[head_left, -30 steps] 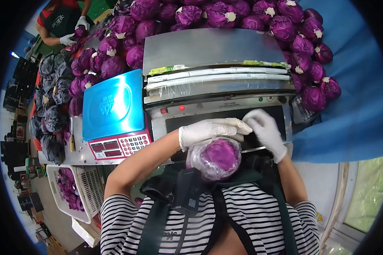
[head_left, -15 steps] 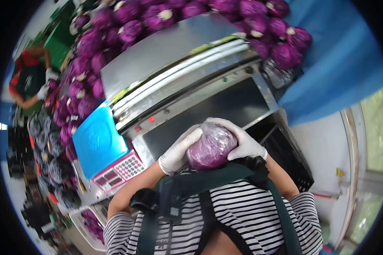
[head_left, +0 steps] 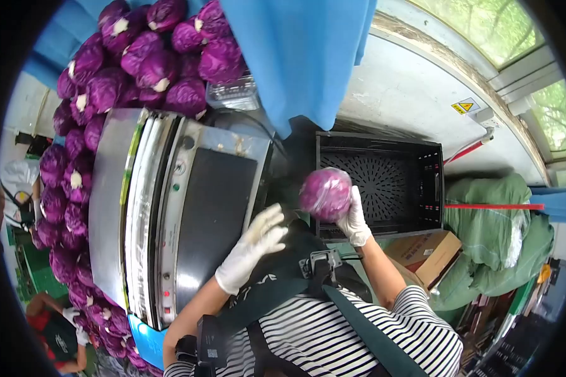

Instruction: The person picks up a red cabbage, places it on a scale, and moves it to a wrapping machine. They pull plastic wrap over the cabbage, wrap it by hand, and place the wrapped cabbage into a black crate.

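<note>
My right hand, in a white glove, grips a round red cabbage wrapped in clear film. It holds the cabbage up by the left side of a black plastic crate, whose slotted floor shows. My left hand, also gloved, is apart from the cabbage with its fingers spread and nothing in them. It hovers near the right edge of the wrapping machine's dark plate. Film rolls lie along the machine's far side.
Many unwrapped red cabbages are heaped behind the machine. A blue curtain hangs ahead. Right of the crate are a cardboard box, green sacks and a red pole. Another person with gloved hands is at lower left.
The view has turned right from the machine to the crate. My left hand has let go of the wrapped cabbage, and my right hand has carried it over to the crate's side.
</note>
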A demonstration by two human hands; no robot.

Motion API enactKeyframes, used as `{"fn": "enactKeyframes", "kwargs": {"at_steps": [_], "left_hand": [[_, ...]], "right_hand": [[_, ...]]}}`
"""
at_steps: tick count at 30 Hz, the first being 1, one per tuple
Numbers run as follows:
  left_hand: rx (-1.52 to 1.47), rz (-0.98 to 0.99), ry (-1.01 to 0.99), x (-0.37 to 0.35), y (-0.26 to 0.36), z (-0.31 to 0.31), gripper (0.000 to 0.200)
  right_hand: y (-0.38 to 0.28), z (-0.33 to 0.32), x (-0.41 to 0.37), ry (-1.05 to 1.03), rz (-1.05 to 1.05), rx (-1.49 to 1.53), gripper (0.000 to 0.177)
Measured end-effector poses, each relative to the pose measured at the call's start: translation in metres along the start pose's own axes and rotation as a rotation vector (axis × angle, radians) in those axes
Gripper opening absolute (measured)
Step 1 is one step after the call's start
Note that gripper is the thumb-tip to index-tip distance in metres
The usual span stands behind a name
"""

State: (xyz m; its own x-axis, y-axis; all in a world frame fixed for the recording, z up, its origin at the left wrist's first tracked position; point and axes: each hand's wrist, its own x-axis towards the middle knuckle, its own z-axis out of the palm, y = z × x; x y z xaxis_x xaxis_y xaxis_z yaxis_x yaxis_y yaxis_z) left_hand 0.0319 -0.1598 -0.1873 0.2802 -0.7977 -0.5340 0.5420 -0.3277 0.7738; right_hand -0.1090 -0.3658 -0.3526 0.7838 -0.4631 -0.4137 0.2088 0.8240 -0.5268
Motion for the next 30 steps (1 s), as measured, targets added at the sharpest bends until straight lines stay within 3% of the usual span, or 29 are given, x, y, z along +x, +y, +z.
{"fn": "enactKeyframes", "kwargs": {"at_steps": [4,7,10,12,13,16,18,23,25,26,27,29,30], "left_hand": [[0.097,-0.031,-0.083,-0.008,0.020,-0.002,0.055],[0.130,-0.017,-0.037,-0.019,0.032,-0.010,0.054],[0.129,0.006,0.066,-0.035,0.035,-0.020,0.056],[0.124,0.024,0.177,-0.046,0.032,-0.028,0.052],[0.085,0.038,0.239,-0.048,0.031,-0.030,0.051],[0.084,0.025,0.392,-0.056,0.041,-0.035,0.051],[-0.028,0.020,0.322,-0.063,0.045,-0.042,0.047],[-0.016,0.092,0.412,-0.078,0.047,-0.050,0.047],[-0.012,0.147,0.424,-0.086,0.053,-0.054,0.049],[0.038,0.167,0.431,-0.087,0.060,-0.057,0.050],[0.090,0.187,0.438,-0.088,0.073,-0.061,0.051],[0.164,0.288,0.518,-0.081,0.099,-0.069,0.053],[0.271,0.364,0.576,-0.070,0.115,-0.077,0.054]], "right_hand": [[0.008,-0.081,0.049,0.144,-0.063,0.180,0.071],[0.031,-0.146,0.092,0.423,0.090,0.175,0.078],[0.057,-0.193,0.135,0.613,0.172,0.178,0.070],[0.070,-0.207,0.160,0.539,0.160,0.115,0.066],[0.083,-0.230,0.183,0.331,0.163,0.280,0.067],[0.084,-0.215,0.211,0.785,0.276,0.016,0.077],[0.093,-0.257,0.234,0.751,0.318,-0.105,0.075],[0.060,-0.192,0.226,0.738,0.148,-0.161,0.058],[0.052,-0.192,0.228,0.574,0.143,-0.258,0.048],[0.032,-0.175,0.219,0.661,0.287,-0.488,0.033],[0.017,-0.149,0.209,0.653,0.267,-0.496,0.033],[-0.004,-0.089,0.185,0.559,-0.233,-0.681,0.021],[-0.029,-0.031,0.159,0.399,-0.279,-0.798,0.019]]}}
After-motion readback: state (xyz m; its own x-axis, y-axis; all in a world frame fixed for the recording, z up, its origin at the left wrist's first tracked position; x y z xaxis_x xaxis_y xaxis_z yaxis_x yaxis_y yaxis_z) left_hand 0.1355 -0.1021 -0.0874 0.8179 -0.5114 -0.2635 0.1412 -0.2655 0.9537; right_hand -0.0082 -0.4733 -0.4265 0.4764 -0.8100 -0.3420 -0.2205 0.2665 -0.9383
